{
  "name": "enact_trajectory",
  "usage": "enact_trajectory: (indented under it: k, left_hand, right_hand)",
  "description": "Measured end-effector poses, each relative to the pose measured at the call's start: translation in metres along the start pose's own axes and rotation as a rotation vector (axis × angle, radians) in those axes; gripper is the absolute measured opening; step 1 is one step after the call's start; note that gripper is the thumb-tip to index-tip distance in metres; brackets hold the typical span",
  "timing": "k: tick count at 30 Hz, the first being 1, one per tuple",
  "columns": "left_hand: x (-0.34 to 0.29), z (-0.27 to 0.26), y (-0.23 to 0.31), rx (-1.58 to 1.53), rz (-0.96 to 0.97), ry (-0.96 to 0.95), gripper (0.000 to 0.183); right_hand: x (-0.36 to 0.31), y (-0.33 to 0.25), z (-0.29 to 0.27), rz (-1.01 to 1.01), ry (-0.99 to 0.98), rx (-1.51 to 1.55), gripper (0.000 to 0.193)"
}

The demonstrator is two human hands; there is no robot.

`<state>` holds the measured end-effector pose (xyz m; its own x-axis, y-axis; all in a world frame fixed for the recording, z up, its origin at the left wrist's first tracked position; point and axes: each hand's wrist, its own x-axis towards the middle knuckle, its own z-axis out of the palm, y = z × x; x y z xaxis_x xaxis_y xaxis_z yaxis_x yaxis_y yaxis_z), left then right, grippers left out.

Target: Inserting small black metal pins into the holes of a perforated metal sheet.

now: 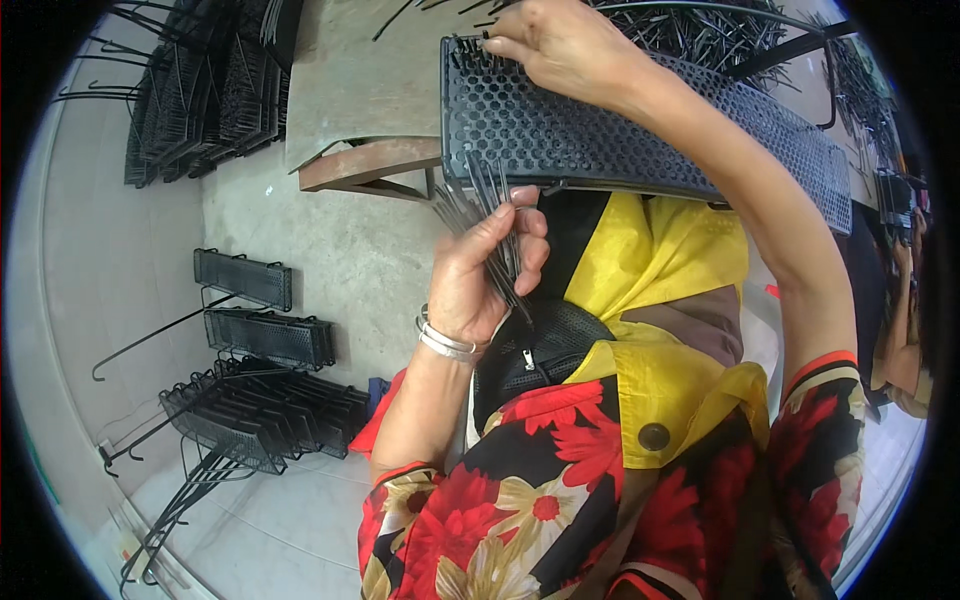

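My left hand (490, 250) is closed around a bundle of thin dark strips (485, 190) that fan out above the fingers. It is in front of a long black perforated metal rack (590, 140) with a grid of round holes. My right hand (550, 45) reaches across to the rack's far left corner, thumb and fingers pinched together. Short dark pieces (470, 55) stand along that corner beside the fingertips. Whatever the right fingers pinch is too small or hidden to make out.
Loose dark strips (690, 40) lie heaped beyond the rack. A table (355, 85) with a brown support (370, 165) is to the left. Black mesh baskets with hooked rods (270, 410) stand lower left; others (205, 95) are stacked upper left. Another person's arm (905, 350) shows far right.
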<state>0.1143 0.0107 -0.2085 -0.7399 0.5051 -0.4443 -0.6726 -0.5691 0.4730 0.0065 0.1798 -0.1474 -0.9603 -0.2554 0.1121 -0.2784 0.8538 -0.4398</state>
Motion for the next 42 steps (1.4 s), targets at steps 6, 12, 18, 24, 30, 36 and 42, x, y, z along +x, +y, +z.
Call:
enact_trajectory:
  k: [6, 12, 18, 24, 30, 36, 42]
  left_hand:
    - [0.005, -0.007, 0.001, -0.163, -0.045, -0.081, 0.031]
    - [0.004, 0.000, -0.001, -0.131, -0.040, 0.033, 0.031]
    - [0.000, 0.001, -0.001, -0.075, -0.070, -0.087, 0.032]
    - [0.000, -0.003, 0.001, -0.030, -0.122, -0.140, 0.035]
    - [0.000, 0.000, 0.003, -0.031, -0.122, -0.138, 0.033]
    - [-0.001, 0.002, 0.003, 0.108, -0.050, -0.175, 0.028]
    - [-0.001, 0.002, 0.001, 0.129, 0.091, 0.039, 0.028]
  right_hand:
    - [-0.003, 0.005, 0.010, -0.099, 0.125, 0.013, 0.022]
    - [0.001, 0.010, 0.018, -0.240, 0.411, 0.115, 0.019]
    - [-0.003, 0.009, 0.011, -0.166, 0.456, 0.285, 0.017]
    - [-0.016, 0.017, 0.023, -0.130, 0.303, -0.041, 0.016]
    - [-0.051, -0.010, 0.016, 0.242, -0.176, 0.885, 0.028]
    - [-0.062, -0.009, 0.023, 0.322, -0.254, 1.057, 0.014]
    - [-0.056, 0.006, 0.009, 0.347, 0.090, 1.136, 0.012]
